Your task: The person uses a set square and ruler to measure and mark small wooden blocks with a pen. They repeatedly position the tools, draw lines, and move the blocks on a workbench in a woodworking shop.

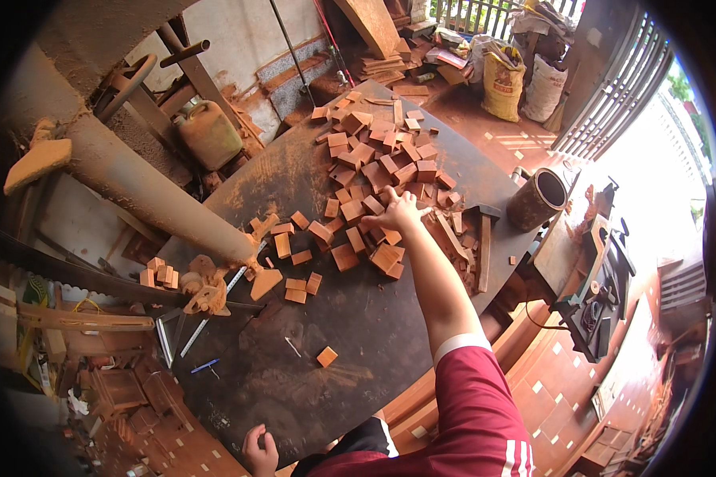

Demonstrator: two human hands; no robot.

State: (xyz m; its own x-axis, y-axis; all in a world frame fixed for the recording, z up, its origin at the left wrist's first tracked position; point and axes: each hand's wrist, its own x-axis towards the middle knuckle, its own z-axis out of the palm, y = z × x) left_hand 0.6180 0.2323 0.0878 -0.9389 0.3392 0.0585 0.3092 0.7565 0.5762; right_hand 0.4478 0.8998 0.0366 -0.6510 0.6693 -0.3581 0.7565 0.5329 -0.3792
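My right hand (395, 213) reaches out over a heap of reddish-brown wooden blocks (361, 151), its fingers spread and touching or just above the blocks. No block shows in its grip. My left hand (260, 451) is low at the table's near edge, fingers loosely bent with the thumb apart, and nothing is visible in it. One lone wooden block (327, 357) lies on the dark table (250, 374) between my hands. A small group of blocks (296, 290) sits left of the heap.
A dusty bandsaw blade (127, 290) and its guide (205, 288) stand at the left. A hammer (484, 246) and a rusty cylinder (537, 199) are right of the heap. A blue pen (205, 366) and a metal square (191, 338) lie at the table's left.
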